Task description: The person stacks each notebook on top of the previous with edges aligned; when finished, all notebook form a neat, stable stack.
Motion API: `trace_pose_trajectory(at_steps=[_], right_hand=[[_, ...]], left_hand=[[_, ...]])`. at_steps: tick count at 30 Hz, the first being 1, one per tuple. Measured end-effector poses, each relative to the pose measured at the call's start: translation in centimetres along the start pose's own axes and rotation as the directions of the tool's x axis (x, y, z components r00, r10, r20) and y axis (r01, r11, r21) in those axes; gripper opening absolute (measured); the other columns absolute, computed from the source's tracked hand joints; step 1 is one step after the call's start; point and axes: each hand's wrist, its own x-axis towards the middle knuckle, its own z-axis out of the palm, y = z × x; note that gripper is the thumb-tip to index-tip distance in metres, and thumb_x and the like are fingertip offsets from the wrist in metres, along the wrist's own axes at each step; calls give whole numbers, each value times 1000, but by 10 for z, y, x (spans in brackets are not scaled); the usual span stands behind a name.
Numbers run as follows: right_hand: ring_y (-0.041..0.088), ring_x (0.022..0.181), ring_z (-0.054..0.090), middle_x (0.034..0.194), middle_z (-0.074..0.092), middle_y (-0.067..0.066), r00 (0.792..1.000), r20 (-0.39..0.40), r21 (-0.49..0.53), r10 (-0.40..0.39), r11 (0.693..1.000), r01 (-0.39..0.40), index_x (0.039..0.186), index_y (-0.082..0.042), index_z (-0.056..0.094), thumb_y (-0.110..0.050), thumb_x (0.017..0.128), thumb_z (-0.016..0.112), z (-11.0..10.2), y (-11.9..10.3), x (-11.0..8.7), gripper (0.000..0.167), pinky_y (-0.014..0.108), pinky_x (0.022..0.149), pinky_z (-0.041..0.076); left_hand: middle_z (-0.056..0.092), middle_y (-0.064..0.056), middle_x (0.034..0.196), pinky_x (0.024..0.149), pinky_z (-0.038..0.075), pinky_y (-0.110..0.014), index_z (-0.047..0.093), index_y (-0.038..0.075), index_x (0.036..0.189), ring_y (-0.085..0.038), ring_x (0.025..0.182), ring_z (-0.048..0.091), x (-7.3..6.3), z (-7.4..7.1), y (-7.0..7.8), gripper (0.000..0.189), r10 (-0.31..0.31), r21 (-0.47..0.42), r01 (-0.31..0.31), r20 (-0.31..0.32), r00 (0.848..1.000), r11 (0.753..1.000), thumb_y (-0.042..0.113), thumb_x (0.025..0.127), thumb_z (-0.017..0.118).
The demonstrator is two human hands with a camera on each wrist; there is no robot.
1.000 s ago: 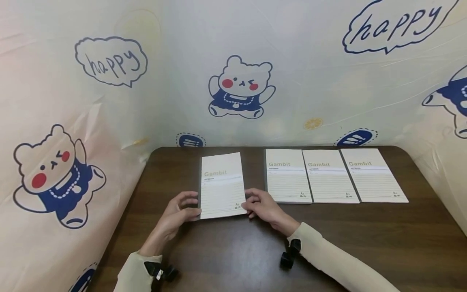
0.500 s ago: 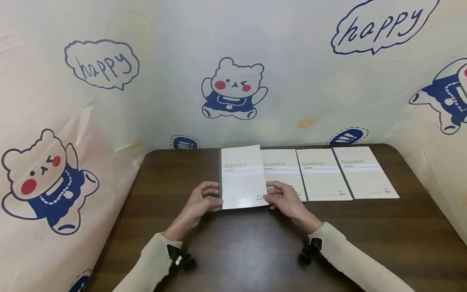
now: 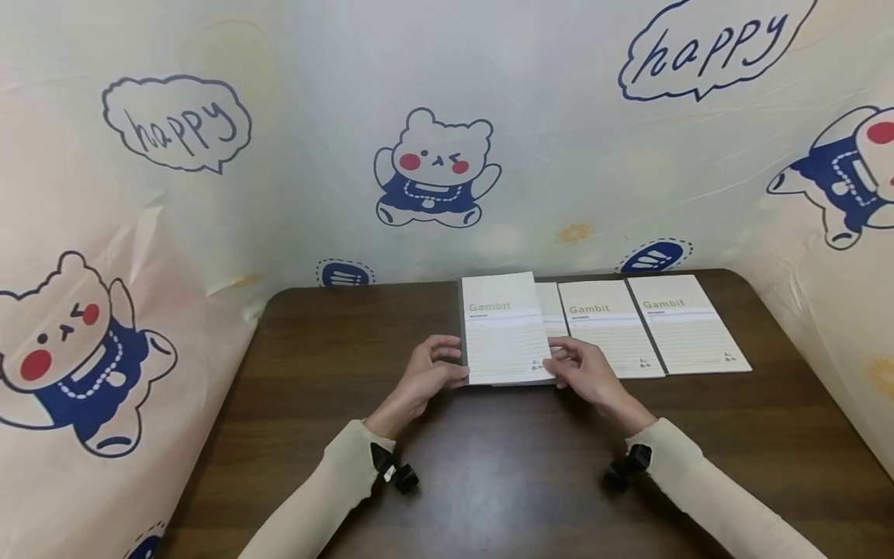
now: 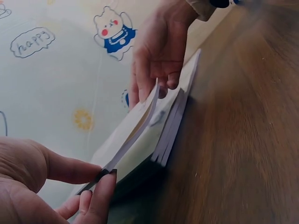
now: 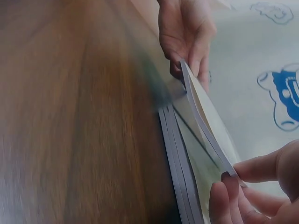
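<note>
Between my two hands is a white notebook (image 3: 504,330) with a dark spine and the word "Gambit" on its cover. My left hand (image 3: 431,369) pinches its left edge near the lower corner, thumb on top. The lower right corner is pinched by my right hand (image 3: 590,373). The left wrist view shows this held notebook (image 4: 133,123) raised over others, its pages slightly parted. Beneath it in the head view lies another notebook (image 3: 552,310), mostly hidden. Two further notebooks, a middle one (image 3: 608,334) and a right one (image 3: 687,326), lie in a row to its right.
A dark brown wooden table (image 3: 517,473) bears the notebooks, which lie near its far edge. Behind and beside it hangs a pale curtain (image 3: 300,171) printed with bears and "happy". Black wrist cameras sit on both pale sleeves (image 3: 712,481).
Both hands have carried the notebook to the right, from a spot left of the row to over the row's leftmost notebook. The head view has also shifted slightly.
</note>
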Motion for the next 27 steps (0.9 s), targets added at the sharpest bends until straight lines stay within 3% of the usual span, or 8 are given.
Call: trace_pose_trajectory(at_steps=[6,11,20,27], right_hand=[[10,77,67,112,68,27,999,-54,-65,1,998,-4,144,11,54,-8,99,68,-16,7,1,51,27,67,62],[8,80,67,113,68,26,997,-78,-92,4,996,-11,144,9,55,-9,100,68,-26,12,3,50,31,69,63],[14,79,70,111,71,28,997,-77,-120,-15,993,5,142,9,56,-9,99,68,-33,25,3,48,30,67,62],[17,83,72,112,72,28,997,-79,-145,-23,989,12,140,10,57,-9,99,69,-35,30,2,47,28,68,63]], left_hand=[[61,-21,127,74,63,-31,57,2,139,-17,84,68,11,20,0,58,8,6,-8,11,1000,1000,-6,84,76],[64,-19,126,75,60,-29,60,4,137,-20,90,70,17,31,-1,57,32,76,-32,5,999,997,-3,84,79],[66,-19,122,84,59,-29,63,3,133,-28,107,71,22,40,-4,52,59,126,-59,3,998,990,-4,84,79],[67,-20,122,88,60,-32,65,1,133,-29,110,70,24,43,-8,51,65,141,-64,-7,998,988,-4,83,79]])
